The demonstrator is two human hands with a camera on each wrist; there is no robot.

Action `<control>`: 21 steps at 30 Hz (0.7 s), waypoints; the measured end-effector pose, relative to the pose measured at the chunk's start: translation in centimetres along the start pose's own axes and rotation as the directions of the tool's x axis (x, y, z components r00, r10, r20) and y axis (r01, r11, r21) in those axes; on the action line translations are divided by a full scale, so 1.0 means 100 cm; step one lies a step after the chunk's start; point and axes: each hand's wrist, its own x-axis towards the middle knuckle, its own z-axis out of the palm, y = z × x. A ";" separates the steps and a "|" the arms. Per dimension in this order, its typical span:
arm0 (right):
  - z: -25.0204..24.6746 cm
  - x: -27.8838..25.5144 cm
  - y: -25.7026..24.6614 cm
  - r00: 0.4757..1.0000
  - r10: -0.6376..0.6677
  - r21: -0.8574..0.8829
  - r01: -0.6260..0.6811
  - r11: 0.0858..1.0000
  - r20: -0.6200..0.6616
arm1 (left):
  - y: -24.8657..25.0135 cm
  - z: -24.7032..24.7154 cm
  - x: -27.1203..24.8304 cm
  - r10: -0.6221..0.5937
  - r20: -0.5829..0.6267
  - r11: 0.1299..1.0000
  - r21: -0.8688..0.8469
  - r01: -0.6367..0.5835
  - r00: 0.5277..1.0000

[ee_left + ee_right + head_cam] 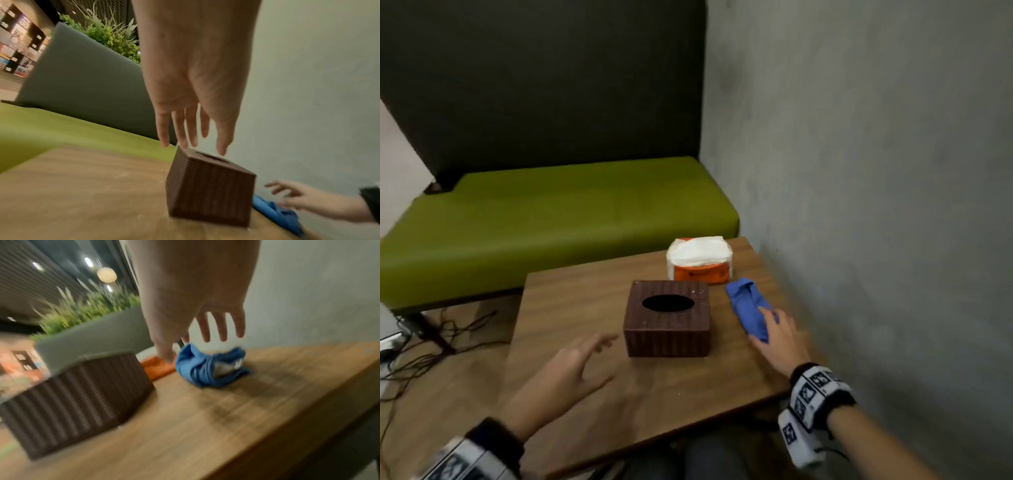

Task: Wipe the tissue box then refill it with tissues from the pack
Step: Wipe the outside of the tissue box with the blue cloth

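A brown ribbed tissue box with an empty oval slot stands mid-table. Behind it to the right sits an orange tissue pack with white tissues showing on top. A crumpled blue cloth lies right of the box. My left hand hovers open just left of the box, fingers spread, not touching it. Above the near end of the cloth my right hand is open with spread fingers, gripping nothing.
The wooden table has a grey wall close along its right side. A green bench with a dark backrest stands beyond the table. Cables trail over the floor at the left.
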 end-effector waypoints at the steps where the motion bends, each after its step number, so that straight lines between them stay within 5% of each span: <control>1: 0.007 0.007 -0.004 0.996 0.026 -0.047 -0.022 0.999 0.087 | -0.003 -0.002 0.022 0.044 -0.051 0.998 -0.037 -0.046 0.998; 5: 0.036 0.024 -0.006 0.982 0.026 -0.141 0.001 0.990 0.186 | -0.013 0.002 0.098 0.097 0.040 0.989 -0.115 -0.092 0.994; 11: 0.050 0.046 0.001 0.994 0.008 -0.127 0.006 0.992 0.112 | -0.032 0.024 0.139 0.206 0.184 0.977 0.021 -0.213 0.961; 14: 0.055 0.049 0.008 0.993 -0.106 -0.134 0.111 0.985 0.044 | -0.033 0.029 0.141 0.230 0.181 0.971 0.027 -0.239 0.956; 21: 0.065 0.020 -0.016 0.992 -0.068 0.120 0.081 0.989 -0.110 | -0.013 0.040 0.117 0.053 0.133 0.998 -0.038 -0.048 0.990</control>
